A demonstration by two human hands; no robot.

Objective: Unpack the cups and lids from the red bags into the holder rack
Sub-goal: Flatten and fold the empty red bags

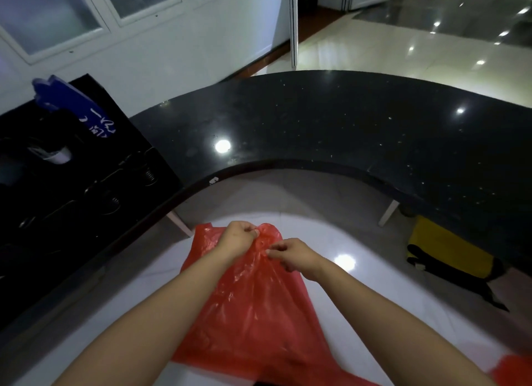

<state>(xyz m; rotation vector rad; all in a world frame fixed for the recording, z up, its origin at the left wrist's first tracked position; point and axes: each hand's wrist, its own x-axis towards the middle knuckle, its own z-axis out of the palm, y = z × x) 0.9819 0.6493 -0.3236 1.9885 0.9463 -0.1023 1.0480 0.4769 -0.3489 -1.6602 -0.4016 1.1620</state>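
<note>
A red plastic bag (253, 308) hangs in front of me, below the inner edge of the curved black counter (331, 126). My left hand (239, 240) pinches the bag's knotted top between thumb and fingers. My right hand (293, 257) pinches the same top from the right, just below the left. What the bag holds is hidden. The black holder rack (72, 190) stands on the counter's left end, with round openings and springs; a white cup (59, 155) lies in one slot. A corner of a second red bag (512, 371) shows at the bottom right.
A blue printed sleeve or pack (72, 106) leans on top of the rack. A yellow and black bag (452, 259) lies on the white tiled floor under the counter at right. White counter legs (388, 211) stand below the counter. A wall with windows lies behind.
</note>
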